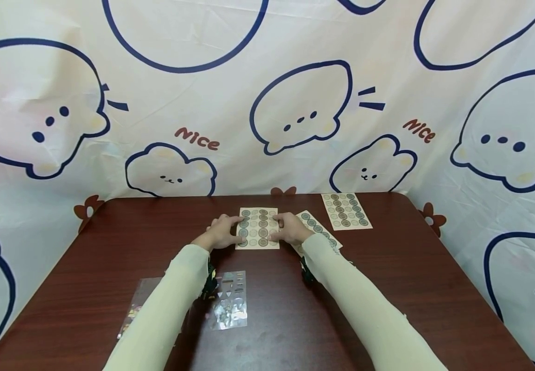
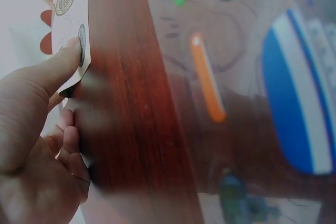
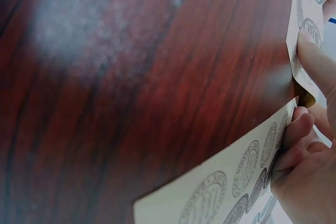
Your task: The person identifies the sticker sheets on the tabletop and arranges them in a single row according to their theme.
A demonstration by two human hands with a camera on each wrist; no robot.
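Note:
A cream sticker sheet with rows of round, seal-like stickers is between both hands at the far middle of the table. My left hand pinches its left edge; in the left wrist view the thumb lies on top and a finger goes behind the paper. The right edge is pinched by my right hand, its thumb on the printed face. Near that edge the paper bends up in the right wrist view. Partly beneath the right hand lies a second sticker sheet, touched by the curled lower fingers.
A third sticker sheet lies at the back right. Nearer, a clear plastic sheet with small shiny pieces lies beside the left forearm, which partly covers another clear plastic packet. A patterned cloth hangs behind the dark wooden table.

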